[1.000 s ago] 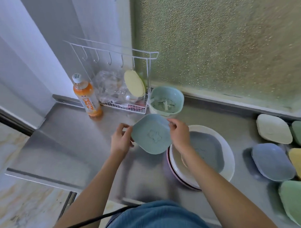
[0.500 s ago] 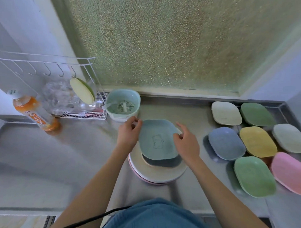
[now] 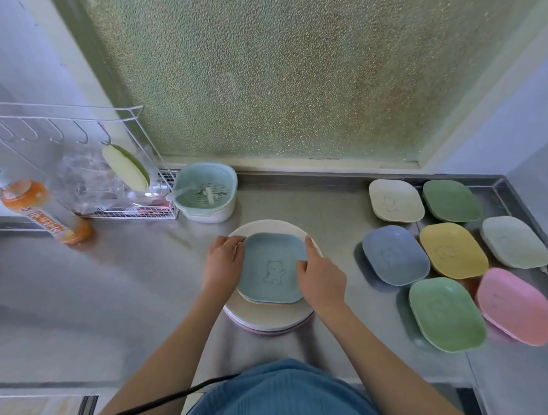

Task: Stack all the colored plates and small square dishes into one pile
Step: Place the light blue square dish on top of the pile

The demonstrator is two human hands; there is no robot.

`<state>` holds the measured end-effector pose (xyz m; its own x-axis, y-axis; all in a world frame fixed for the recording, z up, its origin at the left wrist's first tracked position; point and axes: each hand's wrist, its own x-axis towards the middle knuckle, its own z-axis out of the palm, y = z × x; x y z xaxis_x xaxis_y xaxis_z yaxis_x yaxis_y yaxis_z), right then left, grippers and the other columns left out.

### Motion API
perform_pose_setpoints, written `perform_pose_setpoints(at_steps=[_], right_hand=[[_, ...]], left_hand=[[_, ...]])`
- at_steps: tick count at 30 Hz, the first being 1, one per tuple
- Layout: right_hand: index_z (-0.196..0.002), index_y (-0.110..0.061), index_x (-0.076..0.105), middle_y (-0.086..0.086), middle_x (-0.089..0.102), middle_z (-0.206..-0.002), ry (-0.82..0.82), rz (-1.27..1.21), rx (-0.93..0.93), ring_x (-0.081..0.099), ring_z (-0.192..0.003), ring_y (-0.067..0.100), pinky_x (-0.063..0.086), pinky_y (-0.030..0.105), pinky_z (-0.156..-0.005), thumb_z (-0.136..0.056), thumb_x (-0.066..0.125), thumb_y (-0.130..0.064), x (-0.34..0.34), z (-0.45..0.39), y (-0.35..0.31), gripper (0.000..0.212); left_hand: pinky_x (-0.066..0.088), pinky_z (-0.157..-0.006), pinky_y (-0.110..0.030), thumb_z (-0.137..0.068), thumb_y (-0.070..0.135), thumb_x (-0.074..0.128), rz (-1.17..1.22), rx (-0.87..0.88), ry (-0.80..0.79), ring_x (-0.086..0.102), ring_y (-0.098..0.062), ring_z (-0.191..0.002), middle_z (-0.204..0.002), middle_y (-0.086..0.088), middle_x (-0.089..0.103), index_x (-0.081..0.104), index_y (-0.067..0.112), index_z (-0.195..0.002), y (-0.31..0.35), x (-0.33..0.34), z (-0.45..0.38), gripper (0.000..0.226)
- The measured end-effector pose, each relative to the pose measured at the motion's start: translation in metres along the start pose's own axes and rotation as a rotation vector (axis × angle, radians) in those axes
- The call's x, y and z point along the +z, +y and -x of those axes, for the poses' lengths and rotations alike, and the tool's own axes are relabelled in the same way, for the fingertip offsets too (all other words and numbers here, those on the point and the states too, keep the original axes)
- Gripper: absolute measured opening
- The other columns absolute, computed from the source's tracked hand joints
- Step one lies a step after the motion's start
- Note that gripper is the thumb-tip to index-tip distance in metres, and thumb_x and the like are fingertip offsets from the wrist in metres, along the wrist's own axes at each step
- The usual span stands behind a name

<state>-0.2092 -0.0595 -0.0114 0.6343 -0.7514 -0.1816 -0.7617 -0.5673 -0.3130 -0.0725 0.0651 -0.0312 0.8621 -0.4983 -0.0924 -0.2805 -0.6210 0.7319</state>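
Both hands hold a teal dish [image 3: 272, 267] between their curled fingers. The left hand [image 3: 223, 263] grips one edge, the right hand [image 3: 321, 279] the other. Beneath them sit stacked plates [image 3: 267, 317].

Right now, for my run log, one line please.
hands: left and right hold teal dish | on: round plates | loose: seven dishes

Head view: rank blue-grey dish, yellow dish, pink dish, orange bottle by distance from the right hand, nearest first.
From the right hand, which rests on the teal dish:
1. blue-grey dish, just to its right.
2. yellow dish, one dish further right.
3. pink dish, far right, near the counter's front.
4. orange bottle, far left, beyond the left hand.
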Motion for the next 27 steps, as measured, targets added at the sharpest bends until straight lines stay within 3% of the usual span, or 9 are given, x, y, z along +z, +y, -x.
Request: perform_pose_setpoints(at_steps=[3, 7, 11, 13, 18, 22, 27], right_hand=[[-0.148, -0.032, 0.021, 0.006, 0.065, -0.101, 0.018, -0.091, 0.03, 0.055, -0.078, 0.025, 0.042, 0.033, -0.066, -0.095, 0.032, -0.028, 0.004, 0.001, 0.0, 0.054], [-0.146, -0.026, 0.031, 0.009, 0.05, -0.13, 0.176, -0.181, 0.081, 0.046, -0.118, 0.03, 0.042, 0.042, -0.092, -0.097, 0.037, -0.034, 0.013, 0.002, 0.02, 0.05], [-0.148, -0.027, 0.025, 0.004, 0.031, -0.152, -0.008, -0.614, 0.175, 0.028, -0.139, 0.024, 0.023, 0.04, -0.113, -0.099, 0.033, -0.035, 0.03, 0.004, 0.027, 0.05], [-0.146, -0.028, 0.03, -0.003, 0.032, -0.152, -0.009, -0.774, 0.178, 0.028, -0.14, 0.017, 0.021, 0.035, -0.115, -0.101, 0.03, -0.033, 0.036, 0.008, 0.022, 0.046], [-0.144, -0.021, 0.035, -0.002, 0.035, -0.151, 0.045, -0.89, 0.205, 0.028, -0.139, 0.013, 0.017, 0.023, -0.113, -0.102, 0.031, -0.023, 0.033, 0.005, 0.022, 0.043], [-0.143, -0.023, 0.038, 0.0, 0.034, -0.151, 0.071, -0.914, 0.248, 0.028, -0.14, 0.015, 0.019, 0.031, -0.117, -0.101, 0.031, -0.024, 0.026, -0.009, 0.039, 0.042], [-0.14, -0.021, 0.044, 0.002, 0.043, -0.146, 0.104, -0.874, 0.245, 0.037, -0.135, 0.02, 0.026, 0.04, -0.116, -0.101, 0.032, -0.029, 0.011, -0.035, 0.068, 0.041]], left_hand=[[0.034, -0.098, -0.032, -0.096, 0.018, 0.046, -0.057, 0.008, 0.049, 0.046, -0.031, -0.117, -0.12, -0.011, 0.058, 0.064, 0.014, -0.118, 0.001, 0.0, 0.002, 0.029], [0.021, -0.116, -0.04, -0.095, 0.037, 0.041, 0.048, -0.168, 0.02, 0.03, -0.024, -0.138, -0.147, -0.003, 0.04, 0.047, 0.027, -0.136, -0.01, -0.002, 0.002, 0.043], [0.024, -0.113, -0.034, -0.098, 0.031, 0.039, 0.345, -0.314, -0.102, 0.036, -0.023, -0.137, -0.148, -0.005, 0.04, 0.037, 0.025, -0.143, -0.008, -0.002, 0.001, 0.046], [0.028, -0.111, -0.033, -0.099, 0.029, 0.041, 0.473, -0.356, -0.116, 0.041, -0.023, -0.133, -0.146, -0.004, 0.044, 0.041, 0.023, -0.142, -0.006, -0.003, -0.003, 0.044], [0.03, -0.114, -0.036, -0.098, 0.032, 0.041, 0.501, -0.372, -0.179, 0.043, -0.021, -0.131, -0.145, 0.0, 0.045, 0.042, 0.028, -0.14, -0.006, 0.0, -0.01, 0.043], [0.026, -0.11, -0.028, -0.1, 0.027, 0.037, 0.545, -0.35, -0.243, 0.035, -0.018, -0.137, -0.151, 0.001, 0.036, 0.033, 0.023, -0.146, 0.013, 0.015, -0.013, 0.046], [0.026, -0.112, -0.034, -0.101, 0.028, 0.033, 0.532, -0.318, -0.272, 0.031, -0.02, -0.139, -0.154, -0.001, 0.027, 0.023, 0.026, -0.148, 0.034, 0.044, -0.013, 0.049]])
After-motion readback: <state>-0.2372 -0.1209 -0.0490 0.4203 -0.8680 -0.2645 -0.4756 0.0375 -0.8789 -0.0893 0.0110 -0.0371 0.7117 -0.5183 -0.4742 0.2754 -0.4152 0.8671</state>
